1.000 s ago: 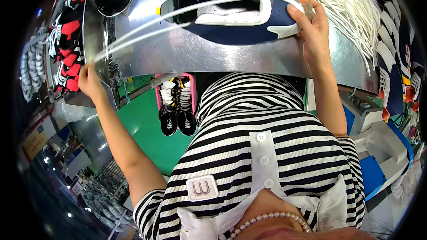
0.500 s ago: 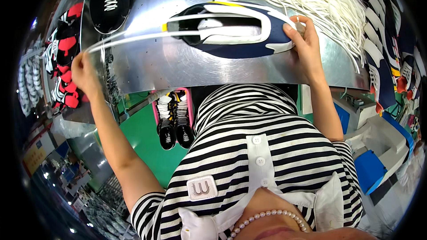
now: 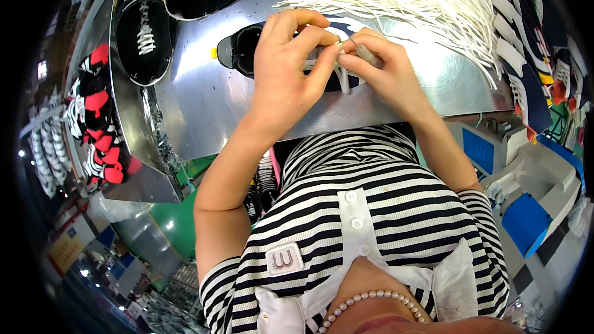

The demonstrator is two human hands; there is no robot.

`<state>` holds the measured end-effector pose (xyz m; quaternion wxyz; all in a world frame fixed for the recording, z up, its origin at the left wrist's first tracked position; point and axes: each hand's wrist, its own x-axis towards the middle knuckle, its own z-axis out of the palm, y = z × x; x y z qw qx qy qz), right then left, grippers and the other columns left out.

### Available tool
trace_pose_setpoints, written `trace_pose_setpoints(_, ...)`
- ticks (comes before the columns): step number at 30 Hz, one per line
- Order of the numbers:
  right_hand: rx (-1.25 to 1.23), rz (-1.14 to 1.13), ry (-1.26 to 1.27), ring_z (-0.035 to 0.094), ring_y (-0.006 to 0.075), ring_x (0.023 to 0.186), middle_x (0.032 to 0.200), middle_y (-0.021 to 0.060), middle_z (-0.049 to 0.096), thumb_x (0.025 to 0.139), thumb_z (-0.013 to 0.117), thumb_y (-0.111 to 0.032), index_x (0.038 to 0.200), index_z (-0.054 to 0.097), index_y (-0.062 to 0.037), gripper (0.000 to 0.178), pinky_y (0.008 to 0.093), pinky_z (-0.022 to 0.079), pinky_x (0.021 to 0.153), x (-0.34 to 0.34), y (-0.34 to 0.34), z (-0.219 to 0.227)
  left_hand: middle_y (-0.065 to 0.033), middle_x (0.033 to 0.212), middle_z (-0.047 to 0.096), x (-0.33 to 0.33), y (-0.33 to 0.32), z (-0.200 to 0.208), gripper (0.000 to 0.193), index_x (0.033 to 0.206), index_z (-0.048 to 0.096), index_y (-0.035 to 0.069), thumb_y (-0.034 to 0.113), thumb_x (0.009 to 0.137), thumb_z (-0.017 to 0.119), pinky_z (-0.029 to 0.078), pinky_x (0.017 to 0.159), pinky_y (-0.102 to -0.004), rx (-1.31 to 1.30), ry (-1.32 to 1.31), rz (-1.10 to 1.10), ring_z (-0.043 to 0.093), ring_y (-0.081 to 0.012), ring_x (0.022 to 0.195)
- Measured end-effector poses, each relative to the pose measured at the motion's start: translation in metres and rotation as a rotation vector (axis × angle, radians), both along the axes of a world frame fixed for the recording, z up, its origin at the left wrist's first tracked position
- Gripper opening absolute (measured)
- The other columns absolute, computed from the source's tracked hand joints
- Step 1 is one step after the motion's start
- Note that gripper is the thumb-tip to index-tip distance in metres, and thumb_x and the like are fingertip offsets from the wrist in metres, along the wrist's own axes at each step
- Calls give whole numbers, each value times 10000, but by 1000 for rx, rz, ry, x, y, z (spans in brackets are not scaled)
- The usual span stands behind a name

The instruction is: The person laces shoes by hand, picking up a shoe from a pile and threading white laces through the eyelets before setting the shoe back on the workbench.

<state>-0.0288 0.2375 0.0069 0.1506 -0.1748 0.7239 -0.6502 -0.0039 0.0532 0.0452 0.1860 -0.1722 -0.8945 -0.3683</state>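
Note:
A navy and white shoe upper (image 3: 228, 53) lies on the metal table, heel toward the left and a yellow tab at that end. My hands cover most of its middle. My left hand (image 3: 286, 68) is closed in a pinch on a white shoelace (image 3: 344, 80), part of which hangs over the upper. Fingertips almost touching it, my right hand (image 3: 390, 71) grips a small tool with a grey handle (image 3: 369, 57) and a thin metal shaft. Its exact tip and the lace's end are too small to make out.
A big heap of white laces (image 3: 396, 6) covers the table's far right. Black uppers (image 3: 143, 43) lie at the far left. Navy and white uppers (image 3: 520, 80) hang over the right edge; red, black and white ones (image 3: 102, 120) are stacked beyond the left edge.
My left hand has come in from the far left to the upper, and the laces are no longer stretched out. My right hand has shifted from the toe toward the middle, its tool now showing.

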Motion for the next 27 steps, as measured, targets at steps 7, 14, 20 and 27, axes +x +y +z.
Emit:
trace_pose_setpoints(7, -246, -169, -330, 611, 82, 767, 838, 33, 674, 878, 709, -141, 1012, 698, 10, 202, 225, 483, 716, -10, -14, -19, -135, 983, 684, 27, -36, -11, 351, 1058, 658, -12, 284, 878, 715, 505, 831, -370, -150, -347, 117, 636, -298, 912)
trace_pose_setpoints(14, 91, -157, -110, 699, 215, 757, 870, 145, 732, 774, 770, -194, 1182, 613, -11, 474, 314, 528, 718, -11, -21, -30, -32, 861, 671, -4, -20, -20, 450, 1019, 674, 41, 473, 977, 558, 460, 653, -219, 726, -1295, 221, 570, -65, 680)
trace_pose_setpoints(20, 352, -70, 54, 688, 334, 855, 932, 169, 718, 767, 764, -237, 1222, 570, -21, 540, 405, 521, 777, -6, -23, -12, -33, 810, 704, 16, -4, -24, 243, 911, 725, -17, 225, 891, 713, 497, 633, -224, 674, -940, 381, 635, -85, 698)
trace_pose_setpoints(27, 133, -34, 208, 677, 307, 742, 823, 151, 696, 891, 658, -180, 1007, 577, -19, 214, 380, 511, 674, 7, -10, -6, -30, 929, 718, 27, -3, -32, 186, 983, 713, -28, 115, 866, 737, 515, 684, -212, 681, -756, 368, 661, -73, 772)
